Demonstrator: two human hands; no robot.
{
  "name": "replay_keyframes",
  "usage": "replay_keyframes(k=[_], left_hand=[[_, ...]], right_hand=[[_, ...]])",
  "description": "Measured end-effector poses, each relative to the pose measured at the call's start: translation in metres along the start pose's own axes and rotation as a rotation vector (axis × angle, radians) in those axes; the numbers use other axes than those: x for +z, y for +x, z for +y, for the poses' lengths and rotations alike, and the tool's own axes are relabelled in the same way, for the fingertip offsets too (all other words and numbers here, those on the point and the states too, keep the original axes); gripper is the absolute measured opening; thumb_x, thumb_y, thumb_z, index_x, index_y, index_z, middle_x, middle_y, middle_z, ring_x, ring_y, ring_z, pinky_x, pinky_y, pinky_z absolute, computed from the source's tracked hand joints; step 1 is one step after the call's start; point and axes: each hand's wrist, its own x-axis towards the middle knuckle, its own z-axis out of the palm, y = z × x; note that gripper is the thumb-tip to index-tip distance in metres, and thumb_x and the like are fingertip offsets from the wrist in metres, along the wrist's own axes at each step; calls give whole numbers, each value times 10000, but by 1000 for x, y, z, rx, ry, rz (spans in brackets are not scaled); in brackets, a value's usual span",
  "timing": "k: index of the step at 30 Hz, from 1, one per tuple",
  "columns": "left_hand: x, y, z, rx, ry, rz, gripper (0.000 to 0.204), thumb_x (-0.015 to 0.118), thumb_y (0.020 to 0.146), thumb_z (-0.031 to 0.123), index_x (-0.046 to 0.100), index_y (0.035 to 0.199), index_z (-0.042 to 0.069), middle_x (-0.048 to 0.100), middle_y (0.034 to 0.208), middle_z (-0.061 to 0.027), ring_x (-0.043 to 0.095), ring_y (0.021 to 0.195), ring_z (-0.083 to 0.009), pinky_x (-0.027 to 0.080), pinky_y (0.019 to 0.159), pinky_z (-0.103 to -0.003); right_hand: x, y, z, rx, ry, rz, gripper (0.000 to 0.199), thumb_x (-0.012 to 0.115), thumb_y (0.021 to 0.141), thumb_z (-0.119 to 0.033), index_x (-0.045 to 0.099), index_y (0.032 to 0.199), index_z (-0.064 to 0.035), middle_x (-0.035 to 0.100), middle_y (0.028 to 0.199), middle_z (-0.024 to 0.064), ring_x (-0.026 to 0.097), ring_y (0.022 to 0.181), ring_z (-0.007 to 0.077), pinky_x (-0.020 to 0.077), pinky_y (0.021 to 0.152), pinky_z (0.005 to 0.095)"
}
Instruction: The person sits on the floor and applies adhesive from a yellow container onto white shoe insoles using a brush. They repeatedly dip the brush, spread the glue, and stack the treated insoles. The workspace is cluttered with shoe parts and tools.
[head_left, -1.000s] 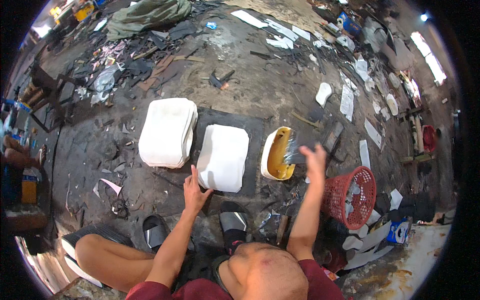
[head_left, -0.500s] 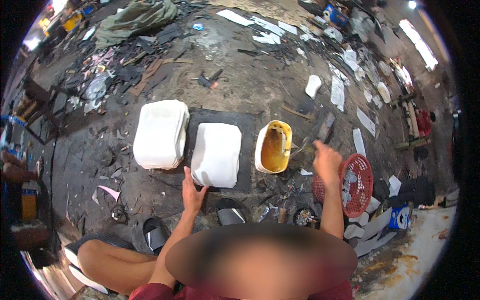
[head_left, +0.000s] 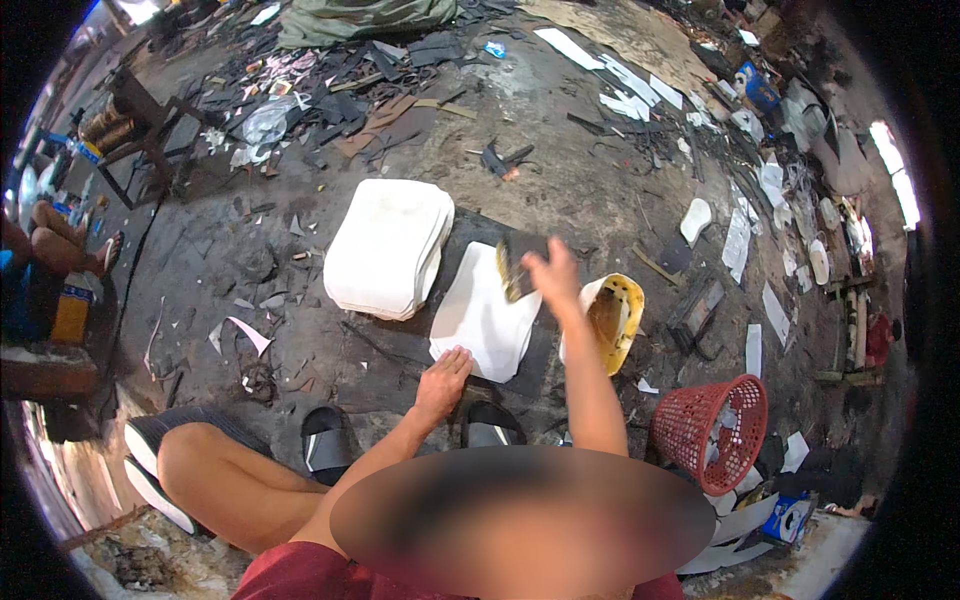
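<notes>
Left hand (head_left: 443,378) is flat, fingers spread narrow, pressing the near edge of the white sheet (head_left: 483,318) on the dark mat (head_left: 540,350) on the floor; it holds nothing, just pins the sheet down. Right hand (head_left: 553,277) is raised over the sheet's far right corner, fingers closed around a brush (head_left: 517,266) with a dark, flat head; the grip itself is motion-blurred, so we can't tell exactly how the fingers wrap. Brush head sits over the top edge of the sheet, whether touching or just above we can't tell. Yellow tub (head_left: 612,318) is just right of the sheet, tilted, open side toward us, behind the right forearm. Stack of white sheets (head_left: 388,247) lies just left of the single sheet, its near right corner close to it, contact unclear. Red mesh basket (head_left: 712,430) stands further right, near our right knee, well apart from the sheet. Our feet in black sandals (head_left: 328,450) are at the mat's near edge. Floor around is littered with dark scraps and white offcuts.
</notes>
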Motion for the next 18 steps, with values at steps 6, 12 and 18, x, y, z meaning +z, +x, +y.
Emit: replay_keyframes(k=[6,12,18], left_hand=[[1,-5,-2,-23,-24,-52,388,567,834,58,635,1214,14,638,1307,-138,589,1257,-284,450,1094,-405],[0,-3,-4,-77,-140,-22,428,571,791,-4,633,1214,25,641,1305,-115,586,1260,-278,451,1103,-412],[-12,-6,10,-134,-214,-49,504,568,764,-19,597,1267,-8,570,1374,-172,477,1353,-337,350,1168,-454]], right_hand=[[107,-12,26,21,-280,-110,516,653,851,-235,529,1324,-69,681,1064,249,654,977,432,512,852,541],[102,52,0,-184,-413,-460,454,668,850,-235,606,1294,-159,690,1125,176,648,1059,394,520,904,506],[97,-7,4,-379,-409,-561,358,645,866,-228,664,1224,-235,727,974,149,694,895,369,550,782,489]])
